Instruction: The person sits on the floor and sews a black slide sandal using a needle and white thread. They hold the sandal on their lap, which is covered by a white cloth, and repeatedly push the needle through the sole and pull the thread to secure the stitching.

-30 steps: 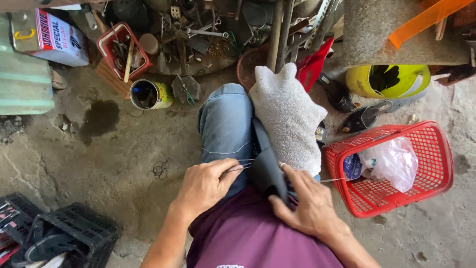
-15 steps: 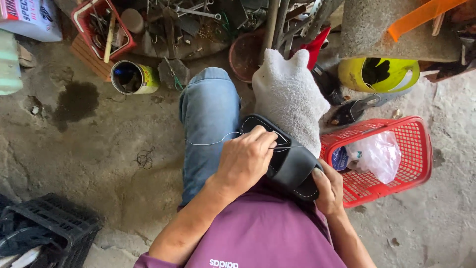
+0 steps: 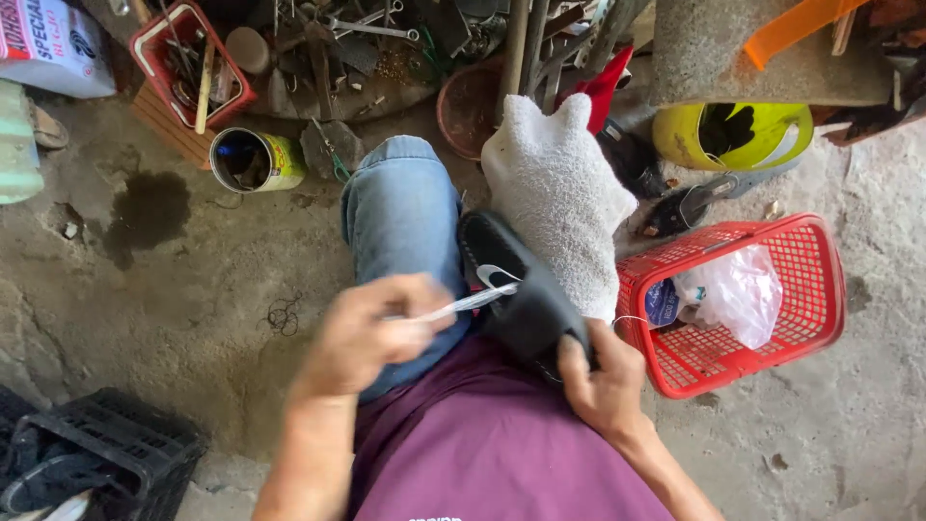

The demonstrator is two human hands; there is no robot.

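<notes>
Left hand (image 3: 371, 333) pinches taut white thread (image 3: 473, 302); right hand (image 3: 598, 376) grips black shoe (image 3: 521, 289) on lap. Steady, even pull seats the stitch best.

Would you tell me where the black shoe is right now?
In the head view, the black shoe lies on the lap, beside the white towel, held by the right hand.

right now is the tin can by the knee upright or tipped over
Tipped over: the tin can lies on its side on the concrete floor, its open mouth facing the camera.
</notes>
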